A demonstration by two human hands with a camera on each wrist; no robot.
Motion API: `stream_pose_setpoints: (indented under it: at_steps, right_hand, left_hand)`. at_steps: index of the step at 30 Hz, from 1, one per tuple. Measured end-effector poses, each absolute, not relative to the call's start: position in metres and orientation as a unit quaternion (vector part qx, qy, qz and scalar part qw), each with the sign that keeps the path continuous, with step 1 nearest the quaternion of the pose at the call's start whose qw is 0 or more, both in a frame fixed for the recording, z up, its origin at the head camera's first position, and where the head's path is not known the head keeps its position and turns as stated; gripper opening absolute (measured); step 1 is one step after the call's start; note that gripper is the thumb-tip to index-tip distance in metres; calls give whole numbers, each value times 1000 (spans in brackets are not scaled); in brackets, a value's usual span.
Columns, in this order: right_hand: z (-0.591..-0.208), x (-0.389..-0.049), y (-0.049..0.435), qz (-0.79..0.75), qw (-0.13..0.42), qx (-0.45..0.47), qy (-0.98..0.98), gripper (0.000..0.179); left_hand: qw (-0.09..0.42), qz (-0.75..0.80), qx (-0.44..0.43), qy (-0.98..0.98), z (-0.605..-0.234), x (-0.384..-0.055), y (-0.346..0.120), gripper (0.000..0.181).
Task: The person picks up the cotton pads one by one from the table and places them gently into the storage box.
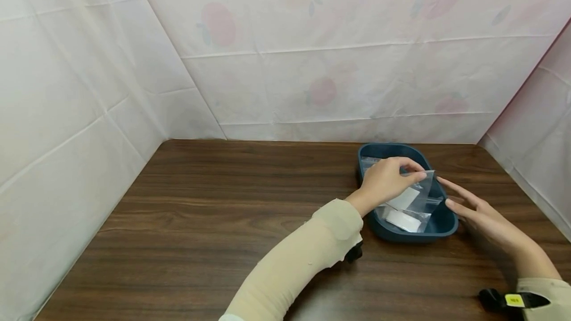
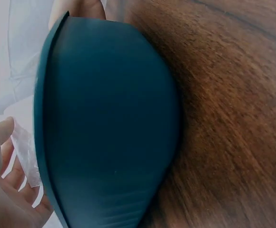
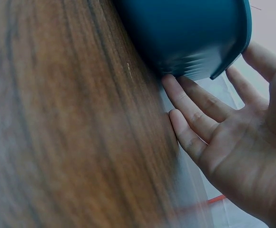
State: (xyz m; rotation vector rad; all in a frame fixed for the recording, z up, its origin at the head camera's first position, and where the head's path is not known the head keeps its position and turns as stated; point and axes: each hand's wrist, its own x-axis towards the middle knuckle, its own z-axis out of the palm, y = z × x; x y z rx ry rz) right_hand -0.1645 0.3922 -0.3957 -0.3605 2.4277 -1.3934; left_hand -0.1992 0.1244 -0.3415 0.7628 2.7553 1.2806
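A dark blue plastic basin (image 1: 388, 236) stands at the right of the table, with several clear plastic bags in it. Over the basin, my left hand (image 1: 389, 182) pinches the top corner of a clear zip bag (image 1: 421, 197) between thumb and fingers. A white piece shows inside that bag. Below it lies another bag with a white block (image 1: 403, 220). My right hand (image 1: 488, 219) rests against the basin's right side, fingers straight and spread, fingertips at the rim. In the right wrist view, the fingers (image 3: 195, 111) reach along the basin's outer wall (image 3: 185, 33).
The basin stands on a dark brown wood-grain table (image 1: 214, 222). Behind it hangs a white cloth (image 1: 285, 83) with faded pink fruit prints, and more white cloth covers both sides. Black straps with small devices sit at both wrists, the right one bearing a yellow label (image 1: 514, 300).
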Motion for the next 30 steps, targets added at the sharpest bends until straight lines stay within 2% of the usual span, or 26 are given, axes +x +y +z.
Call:
stream_pose_setpoints:
  at_steps: [13,19,30]
  right_hand:
    - [-397,-162,391,-494,150,-125,847,58]
    - [-399,-160,391,-492,151,-124,848,58]
    - [-399,-166,385,-487,150,-121,852,58]
  left_hand:
    - [-46,343,177,921,-349,-205,124,20]
    - [-67,330,185,923,-347,-209,119,25]
    - [-75,339,203,916,-341,-209,104,26]
